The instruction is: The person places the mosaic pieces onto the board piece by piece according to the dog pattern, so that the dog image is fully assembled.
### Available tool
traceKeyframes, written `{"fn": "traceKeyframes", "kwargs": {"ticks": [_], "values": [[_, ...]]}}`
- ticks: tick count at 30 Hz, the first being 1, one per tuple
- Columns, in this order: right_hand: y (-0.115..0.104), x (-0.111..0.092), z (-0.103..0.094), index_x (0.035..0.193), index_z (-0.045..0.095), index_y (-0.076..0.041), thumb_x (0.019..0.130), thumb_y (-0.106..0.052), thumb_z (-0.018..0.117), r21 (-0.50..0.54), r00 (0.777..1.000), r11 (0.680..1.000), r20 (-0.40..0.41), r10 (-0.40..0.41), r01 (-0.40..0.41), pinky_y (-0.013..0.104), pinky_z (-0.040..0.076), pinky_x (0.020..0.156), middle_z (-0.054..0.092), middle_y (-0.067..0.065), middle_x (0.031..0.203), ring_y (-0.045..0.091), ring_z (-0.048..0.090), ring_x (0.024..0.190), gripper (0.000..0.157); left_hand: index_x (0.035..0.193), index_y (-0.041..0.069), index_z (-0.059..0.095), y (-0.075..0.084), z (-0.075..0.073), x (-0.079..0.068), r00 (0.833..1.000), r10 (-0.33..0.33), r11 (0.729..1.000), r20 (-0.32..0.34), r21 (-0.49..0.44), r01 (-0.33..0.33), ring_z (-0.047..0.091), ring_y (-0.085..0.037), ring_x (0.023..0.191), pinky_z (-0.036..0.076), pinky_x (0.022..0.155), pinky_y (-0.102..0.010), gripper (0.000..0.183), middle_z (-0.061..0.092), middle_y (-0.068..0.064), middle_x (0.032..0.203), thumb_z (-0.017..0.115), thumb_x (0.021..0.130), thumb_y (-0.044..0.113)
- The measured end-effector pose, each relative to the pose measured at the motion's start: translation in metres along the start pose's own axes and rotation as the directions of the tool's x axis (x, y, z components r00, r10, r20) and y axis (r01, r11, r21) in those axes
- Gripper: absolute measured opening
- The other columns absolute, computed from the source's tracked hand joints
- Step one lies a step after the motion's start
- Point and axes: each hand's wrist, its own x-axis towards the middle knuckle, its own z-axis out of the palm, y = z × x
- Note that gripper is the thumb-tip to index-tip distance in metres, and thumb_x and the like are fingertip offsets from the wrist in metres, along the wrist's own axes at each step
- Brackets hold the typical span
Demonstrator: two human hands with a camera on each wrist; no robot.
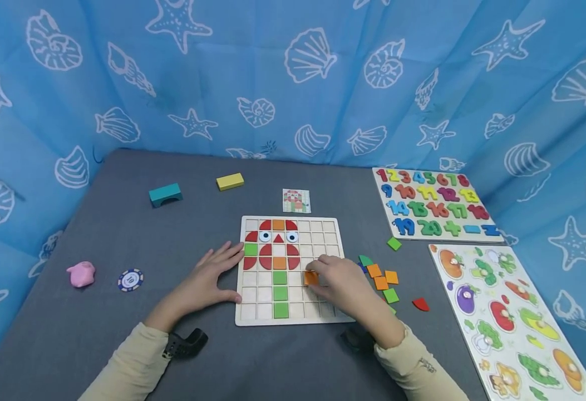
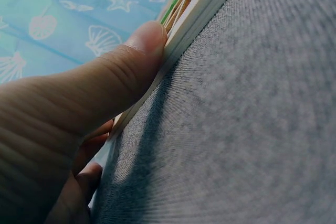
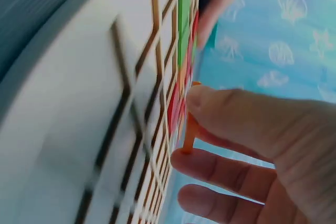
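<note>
A white wooden grid board [image 1: 260, 322] lies in front of me, with red, green and orange tiles and two eye tiles set in its cells. My right hand [image 1: 340, 284] pinches an orange square tile [image 3: 190, 132] between thumb and fingers, over the right half of the grid. My left hand [image 1: 205, 284] lies along the board's left edge, fingers extended, its thumb [image 2: 118, 72] against the rim. Green squares [image 1: 280, 293] form a column down the grid's middle. Just beyond the board lies a small picture card [image 1: 296, 201] with a tile pattern.
Loose orange tiles [image 1: 381, 283], green tiles [image 1: 390, 296] and a red piece [image 1: 420, 304] lie right of the board. Further right are a number puzzle [image 1: 438, 203] and a vegetable puzzle [image 1: 513, 323]. Leftward are a teal block [image 1: 165, 195], yellow block [image 1: 230, 181], poker chip [image 1: 130, 280] and pink toy [image 1: 81, 274].
</note>
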Motion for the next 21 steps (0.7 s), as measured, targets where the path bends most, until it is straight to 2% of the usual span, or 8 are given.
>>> {"fn": "traceKeyframes", "kwargs": {"ticks": [9,15,18,21], "values": [[-0.015,0.021,0.015,0.088,0.068,-0.017,0.070,-0.024,0.075,-0.005,0.999,1.000,0.016,-0.028,0.028,0.022,0.044,0.059,0.058,-0.007,0.076,0.006,0.051,0.064,0.020,0.140,0.015,0.029,0.000,-0.001,0.003,1.000,0.017,1.000,0.012,-0.008,-0.017,0.010,-0.024,0.136,0.005,0.106,-0.052,0.094,0.021,0.002,0.147,0.072,0.064,0.050],[-0.011,0.021,0.008,0.091,0.069,-0.018,0.070,-0.025,0.075,0.038,0.999,0.999,0.025,-0.021,0.020,0.022,0.044,0.059,0.059,-0.006,0.080,0.007,0.052,0.067,0.022,0.140,0.016,0.028,-0.001,-0.001,0.002,1.000,-0.009,1.000,0.015,-0.005,0.010,0.009,-0.024,0.136,0.004,0.106,-0.052,0.096,0.021,0.002,0.147,0.071,0.063,0.052],[0.002,0.012,0.000,0.094,0.069,-0.017,0.070,-0.024,0.076,0.050,0.999,0.998,0.008,0.043,-0.044,0.024,0.045,0.059,0.060,-0.004,0.083,0.009,0.054,0.069,0.027,0.140,0.016,0.029,-0.001,-0.001,0.001,1.000,-0.017,1.000,0.014,-0.008,0.017,0.009,-0.025,0.136,0.004,0.106,-0.053,0.096,0.021,0.001,0.147,0.072,0.062,0.052],[0.024,-0.005,-0.006,0.094,0.067,-0.014,0.068,-0.027,0.076,0.007,0.982,0.982,-0.022,0.188,-0.188,0.027,0.043,0.054,0.060,0.000,0.081,0.012,0.053,0.065,0.031,0.140,0.016,0.029,-0.001,-0.001,0.001,1.000,-0.007,1.000,0.017,-0.003,0.007,0.010,-0.025,0.136,0.004,0.106,-0.053,0.095,0.021,0.001,0.147,0.071,0.063,0.052]]}}
